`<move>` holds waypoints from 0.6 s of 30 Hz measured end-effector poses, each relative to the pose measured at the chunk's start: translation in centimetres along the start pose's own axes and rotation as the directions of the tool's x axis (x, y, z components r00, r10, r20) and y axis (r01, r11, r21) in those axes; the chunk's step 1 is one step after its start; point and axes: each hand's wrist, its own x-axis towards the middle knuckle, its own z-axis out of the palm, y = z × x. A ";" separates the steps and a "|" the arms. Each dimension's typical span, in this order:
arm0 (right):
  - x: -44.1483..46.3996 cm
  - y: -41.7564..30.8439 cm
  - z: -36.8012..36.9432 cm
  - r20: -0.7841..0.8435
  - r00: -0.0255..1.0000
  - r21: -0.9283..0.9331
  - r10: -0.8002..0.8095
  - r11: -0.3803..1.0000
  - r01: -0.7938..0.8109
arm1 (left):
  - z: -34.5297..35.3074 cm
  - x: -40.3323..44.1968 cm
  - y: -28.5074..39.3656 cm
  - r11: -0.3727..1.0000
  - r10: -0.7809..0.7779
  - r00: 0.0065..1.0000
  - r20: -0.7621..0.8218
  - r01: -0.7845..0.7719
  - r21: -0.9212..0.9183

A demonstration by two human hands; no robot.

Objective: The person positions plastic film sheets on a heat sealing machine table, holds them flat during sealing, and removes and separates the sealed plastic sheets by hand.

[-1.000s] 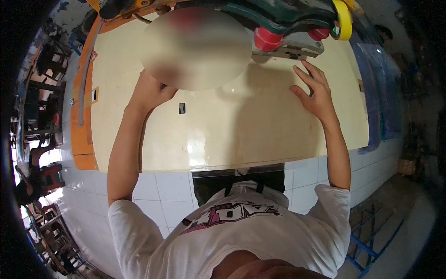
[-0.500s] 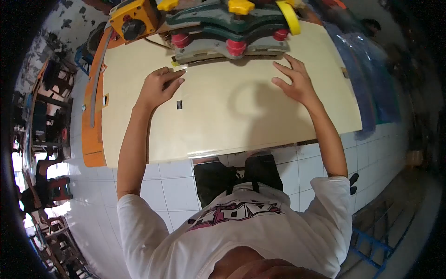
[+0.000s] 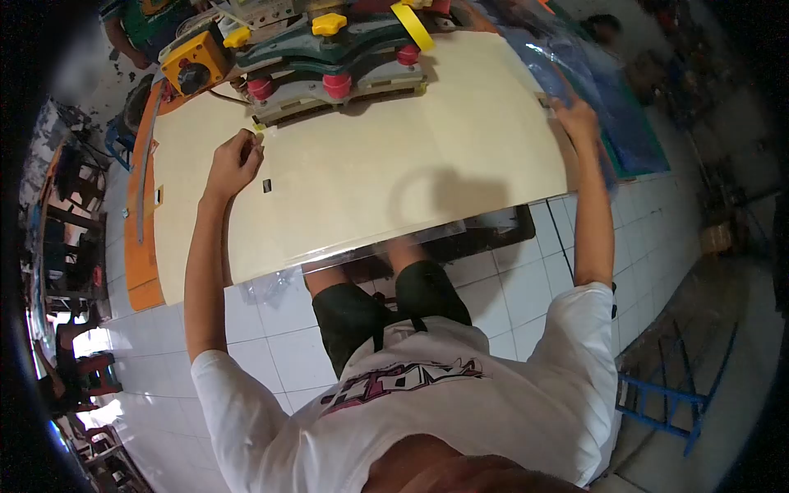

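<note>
My left hand (image 3: 236, 164) rests on the cream-coloured tabletop (image 3: 353, 177), just below the left end of the grey machine clamp (image 3: 345, 92). Its fingers are curled into a pinch; whatever lies between them is too small to make out. A small black rectangle (image 3: 267, 186) lies on the surface to the right of its wrist. At the table's right edge, my right hand (image 3: 578, 123) reaches over beside the blue plastic sheeting (image 3: 612, 107). Motion smears its fingers, so I cannot tell whether they grip the plastic.
The clamp carries red knobs (image 3: 336, 85), yellow knobs (image 3: 329, 24) and a yellow tape roll (image 3: 412, 27). A yellow control box (image 3: 194, 63) stands at its left. Another person's arm (image 3: 123, 39) shows at top left. A blue metal frame (image 3: 666, 403) lies on the right.
My right hand has moved from the clamp's right end out to the table's right edge. The left hand's fingers have curled in near the clamp's left end. My view has shifted right.
</note>
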 end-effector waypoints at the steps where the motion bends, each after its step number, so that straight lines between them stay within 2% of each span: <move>1: 1.2 1.9 -0.8 -0.005 0.992 -0.099 0.128 0.987 -0.128 | 0.1 -0.1 0.1 1.000 0.003 1.000 -0.006 -0.003 -0.004; 2: 2.7 3.8 -1.3 -0.030 0.968 -0.188 0.251 0.949 -0.252 | 0.2 0.0 0.0 1.000 0.026 1.000 -0.013 -0.025 0.012; 3: 5.6 7.2 -0.4 -0.042 0.968 -0.181 0.247 0.951 -0.251 | 0.1 0.2 0.1 0.998 0.048 0.999 -0.018 -0.047 0.032; 5: 10.9 13.3 2.7 -0.048 0.932 0.060 0.359 0.933 -0.356 | -0.1 0.4 0.6 0.997 0.041 0.999 -0.009 -0.041 0.060; 6: 11.0 13.4 2.6 -0.054 0.933 0.062 0.356 0.934 -0.352 | -0.2 0.3 0.7 0.996 0.027 1.000 0.008 -0.027 0.090; 8: 11.1 13.7 2.4 -0.060 0.909 0.273 0.413 0.883 -0.382 | -0.1 0.2 0.8 0.995 0.038 0.999 0.008 -0.039 0.095; 9: 11.3 13.2 2.4 -0.065 0.911 0.280 0.406 0.884 -0.374 | -0.2 0.3 0.8 0.993 0.048 0.999 0.013 -0.049 0.103; 11: 11.5 12.1 2.7 -0.072 0.839 0.410 0.539 0.783 -0.468 | -0.2 0.3 0.7 0.994 0.051 0.999 0.015 -0.052 0.096; 12: 11.5 11.7 2.6 -0.073 0.841 0.415 0.537 0.783 -0.464 | -0.3 0.3 1.0 0.995 0.050 0.998 0.028 -0.052 0.082; 14: 11.5 11.0 2.7 -0.042 0.786 0.622 0.617 0.632 -0.462 | -0.3 0.2 1.4 0.994 0.056 0.998 0.014 -0.057 0.095; 15: 11.3 9.8 2.5 -0.042 0.786 0.625 0.617 0.630 -0.461 | -0.3 0.3 1.6 0.993 0.062 0.998 0.006 -0.062 0.105; 17: 10.9 8.2 1.7 -0.233 0.794 0.410 0.562 0.797 -0.444 | -0.2 0.3 1.4 0.991 0.068 0.998 0.008 -0.068 0.115; 18: 11.2 8.5 1.9 -0.235 0.792 0.410 0.564 0.796 -0.445 | -0.2 0.4 1.2 0.990 0.071 0.997 0.010 -0.072 0.124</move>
